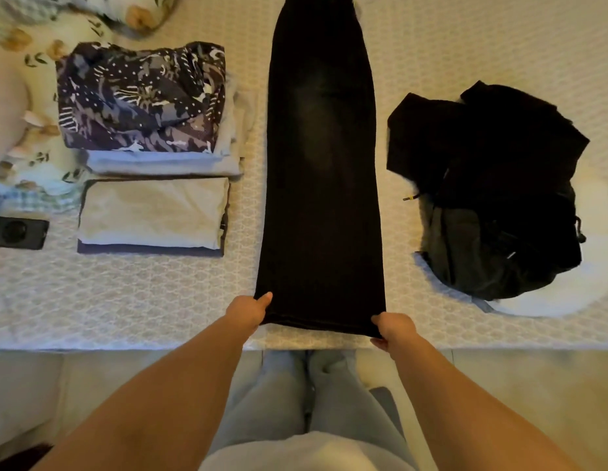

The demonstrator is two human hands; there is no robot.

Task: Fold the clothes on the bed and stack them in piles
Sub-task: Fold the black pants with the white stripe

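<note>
My hands: left hand (249, 312) and right hand (394, 329) pinch the black pants (321, 171) corners.
Could go wrong: one corner slips, so the fold goes crooked.

Warm, fairly dim indoor light gives everything a yellowish cast, with a brighter patch on the bed (465, 45) at far right. The black clothes (492, 185) lose nearly all detail in shadow. Wide-angle distortion bends the edges, and the upper left corner is blurred.

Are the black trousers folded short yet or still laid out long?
Laid out long: the black trousers run from the near bed edge past the frame's top. Left hand and right hand grip the near corners.
</note>
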